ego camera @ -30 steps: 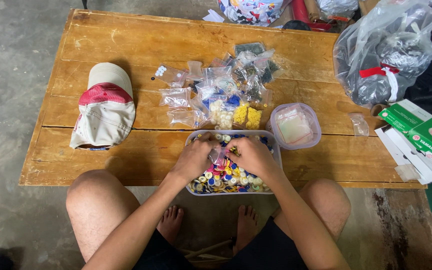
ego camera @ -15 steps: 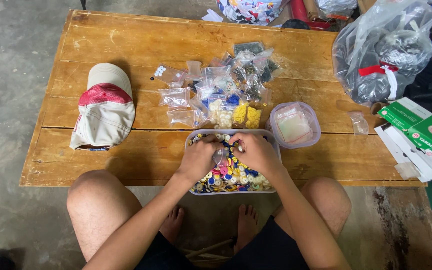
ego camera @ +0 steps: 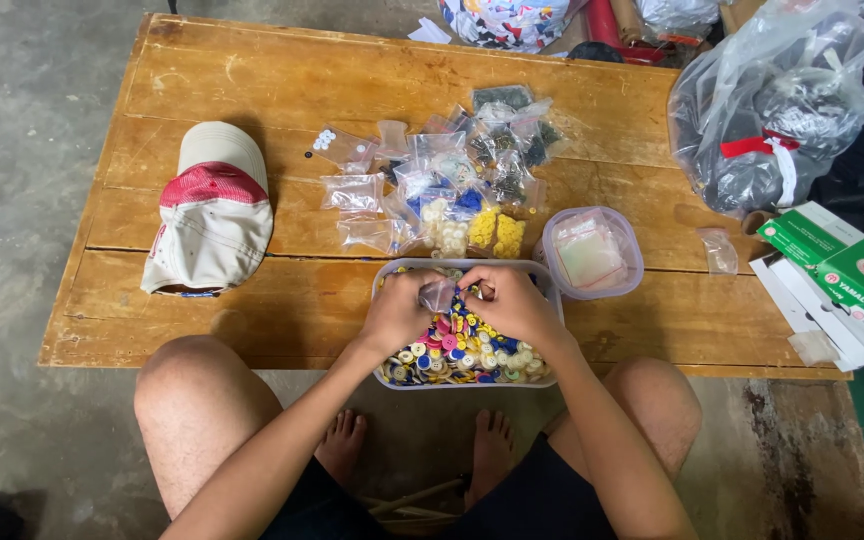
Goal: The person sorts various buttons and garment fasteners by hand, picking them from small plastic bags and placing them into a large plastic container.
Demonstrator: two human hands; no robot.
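Small clear bag (ego camera: 439,294) pinched between left hand (ego camera: 399,312) and right hand (ego camera: 507,302), now raised slightly over button tray (ego camera: 542,285) at table's near edge; filling continues.

Hands drawn closer over the button tray

The left hand (ego camera: 399,312) and right hand (ego camera: 509,303) have been brought together, and a small clear bag (ego camera: 439,294) is now pinched between them above the buttons (ego camera: 457,352).

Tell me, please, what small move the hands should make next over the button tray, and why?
Probably drop the pinched buttons into the small bag: the left hand and right hand meet at it above the tray of loose buttons.
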